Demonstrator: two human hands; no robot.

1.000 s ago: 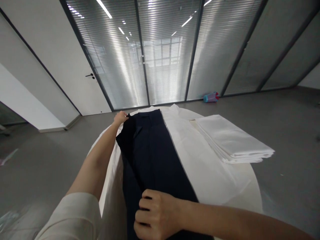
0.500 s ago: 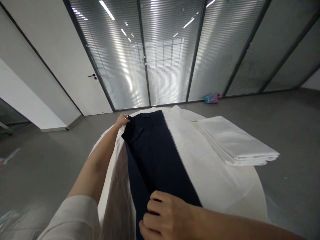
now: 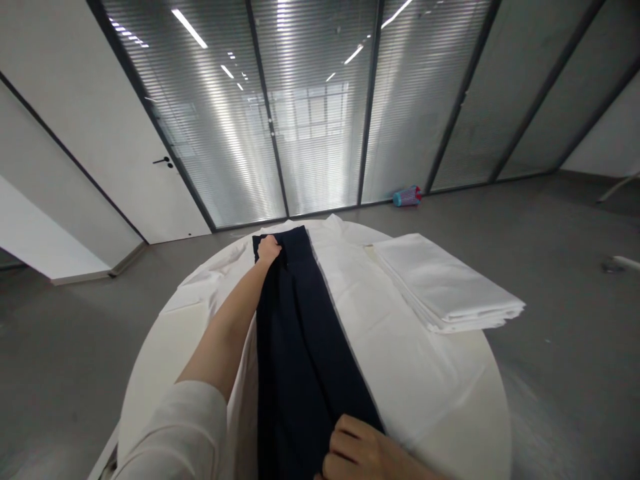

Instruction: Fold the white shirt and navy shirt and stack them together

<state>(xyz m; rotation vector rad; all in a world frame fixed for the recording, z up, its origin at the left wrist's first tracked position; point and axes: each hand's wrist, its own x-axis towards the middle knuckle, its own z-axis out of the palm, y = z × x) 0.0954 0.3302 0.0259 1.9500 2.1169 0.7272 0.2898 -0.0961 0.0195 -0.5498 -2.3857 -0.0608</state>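
Note:
A pair of dark navy trousers (image 3: 295,313) lies lengthwise over the table, waistband at the far end and a long crease running down the middle. My left hand (image 3: 270,249) reaches out to the waistband, with its fingers closed on the navy cloth. Close to me, my right hand (image 3: 361,452) is closed on the trousers near their right edge; its fingertips are partly hidden. Under the trousers spreads a crumpled white cloth (image 3: 380,333).
The round white table (image 3: 160,340) has a folded stack of white fabric (image 3: 445,280) on its right side. Beyond, on the grey floor, lies a blue and red basket-like object (image 3: 407,197) by the glass partition (image 3: 320,160). A white door (image 3: 173,200) stands at left.
My left hand has brought the trousers' left edge inward to the right, and the waistband lies flatter. My right hand has moved right and closer to me. The view has turned rightward.

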